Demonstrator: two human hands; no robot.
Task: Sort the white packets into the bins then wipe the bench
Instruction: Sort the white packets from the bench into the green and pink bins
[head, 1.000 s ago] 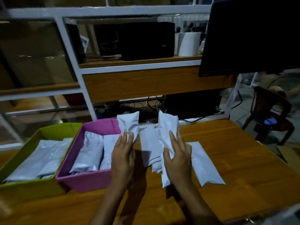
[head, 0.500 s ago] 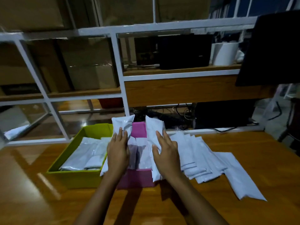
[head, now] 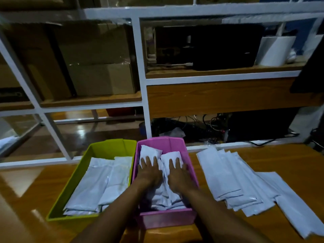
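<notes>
Both forearms reach in over the front wall of the pink bin (head: pixel 164 220). Half a second ago each grip held a white packet upright above the bins. Now both have come down inside the pink bin and lie flat.

The left grip (head: pixel 149 170) is wide open, fingers straight and spread, palm pressing on the packets in the pink bin (head: pixel 150 152). The right grip (head: pixel 177 172), just beside it, presses the same way and clasps nothing. These packets lie directly under both palms and show beyond the fingertips, toward the bin's far wall.

Left of the left grip, just beside the pink bin, stands the green bin (head: pixel 73 181), with the packets in the green bin (head: pixel 98 183) laid flat. Right of the right grip, outside the bins, a fanned pile of packets (head: pixel 228 178) rests on the wooden bench (head: pixel 280 160).

Beyond the fingertips rises a white-framed shelf rack (head: pixel 140 71) carrying cardboard boxes (head: pixel 98 58), a black device (head: pixel 219 46) and a white roll (head: pixel 275 50).
</notes>
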